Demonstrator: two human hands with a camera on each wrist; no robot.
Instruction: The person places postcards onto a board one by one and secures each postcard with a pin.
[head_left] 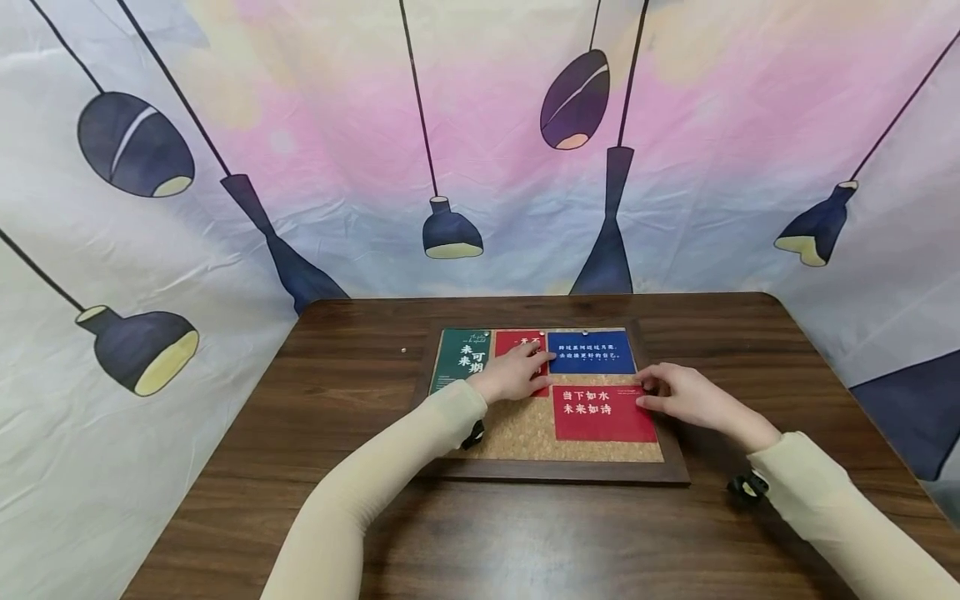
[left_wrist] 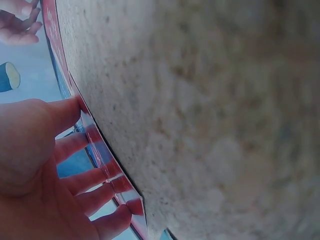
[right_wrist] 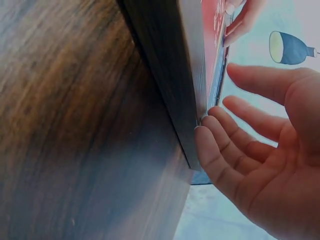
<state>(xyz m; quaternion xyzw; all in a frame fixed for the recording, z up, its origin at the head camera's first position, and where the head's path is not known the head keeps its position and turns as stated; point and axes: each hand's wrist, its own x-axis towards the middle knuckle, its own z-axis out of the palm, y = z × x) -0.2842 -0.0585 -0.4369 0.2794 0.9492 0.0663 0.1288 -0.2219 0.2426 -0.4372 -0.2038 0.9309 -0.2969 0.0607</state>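
Observation:
My left hand [head_left: 513,372] lies over the upper red card [head_left: 517,340], its fingers spread and partly hiding it. In the left wrist view, those fingertips [left_wrist: 134,206] touch the card's glossy surface. The left thumb is near the upper left corner of the lower red card [head_left: 603,425], which has white writing. My right hand [head_left: 693,398] is at that card's right edge, thumb overlapping the edge in the head view. In the right wrist view, its thumb stands apart from its loosely bent fingers, which are at the frame's side [right_wrist: 192,75].
A cork board [head_left: 495,437] with a dark wooden frame lies on the brown table [head_left: 337,508]. It also bears a green card [head_left: 453,358] and a blue card [head_left: 600,362]. Small pins show along the cards' top edges. A lamp-patterned cloth [head_left: 510,167] hangs behind.

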